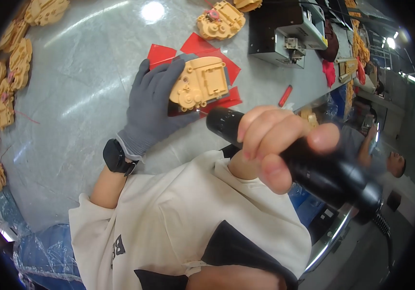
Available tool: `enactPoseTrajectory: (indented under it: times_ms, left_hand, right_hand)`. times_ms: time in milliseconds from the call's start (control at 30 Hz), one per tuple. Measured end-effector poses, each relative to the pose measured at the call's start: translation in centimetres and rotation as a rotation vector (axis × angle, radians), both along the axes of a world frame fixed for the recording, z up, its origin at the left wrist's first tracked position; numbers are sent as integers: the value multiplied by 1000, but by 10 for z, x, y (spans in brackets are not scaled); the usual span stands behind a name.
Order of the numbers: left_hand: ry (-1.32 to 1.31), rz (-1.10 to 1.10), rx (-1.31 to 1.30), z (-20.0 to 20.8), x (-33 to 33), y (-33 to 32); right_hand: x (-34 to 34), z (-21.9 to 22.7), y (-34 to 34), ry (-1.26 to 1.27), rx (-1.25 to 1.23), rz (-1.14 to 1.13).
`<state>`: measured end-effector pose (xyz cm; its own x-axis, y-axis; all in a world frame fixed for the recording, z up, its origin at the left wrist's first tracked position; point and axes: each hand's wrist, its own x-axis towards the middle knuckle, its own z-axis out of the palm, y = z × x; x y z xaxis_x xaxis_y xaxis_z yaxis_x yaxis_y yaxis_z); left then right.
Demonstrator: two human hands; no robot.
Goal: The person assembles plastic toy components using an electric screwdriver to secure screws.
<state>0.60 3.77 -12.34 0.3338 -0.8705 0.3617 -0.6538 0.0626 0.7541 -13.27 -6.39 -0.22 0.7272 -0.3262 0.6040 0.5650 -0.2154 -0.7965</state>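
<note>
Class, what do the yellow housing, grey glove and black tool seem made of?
Yellow housing: probably satin plastic; raised walls and round bosses look moulded.
Grey glove: likely matte knit fabric, ribbed near the wrist.
Black tool: perhaps glossy plastic, given its highlights; painted metal is possible.

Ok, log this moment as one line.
left hand: gloved, holding yellow plastic housing; right hand: bare, gripping black corded screwdriver; screwdriver nose: toward housing

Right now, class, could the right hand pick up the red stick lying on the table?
Probably not: the right hand is wrapped around the black handheld tool, though nothing visible seems to cover the red stick.
</note>
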Motion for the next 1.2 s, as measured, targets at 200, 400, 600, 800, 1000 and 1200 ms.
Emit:
enactPoseTrajectory:
  times_ms: [200, 400, 600, 800, 1000, 1200]
  left_hand:
    - [20, -53, -11, 2, 4, 3]
    - [21, -41, -8, -6, 7, 7]
    - [14, -78, -54, 0, 2, -1]
    - [-16, -62, -6, -1, 5, 0]
    - [29, -18, 43, 7, -4, -4]
    - [63, -50, 137, 12, -1, -2]
  right_hand:
    - [18, -13, 17, 112, 31, -140]
    - [30, -23, 19, 40, 46, -87]
    - [26, -15, 10, 78, -31, -83]
    - [7, -27, 18, -8, 290, -254]
    - [-67, 24, -126, -284, 183, -988]
    - [-41, 4, -150, -105, 135, -1019]
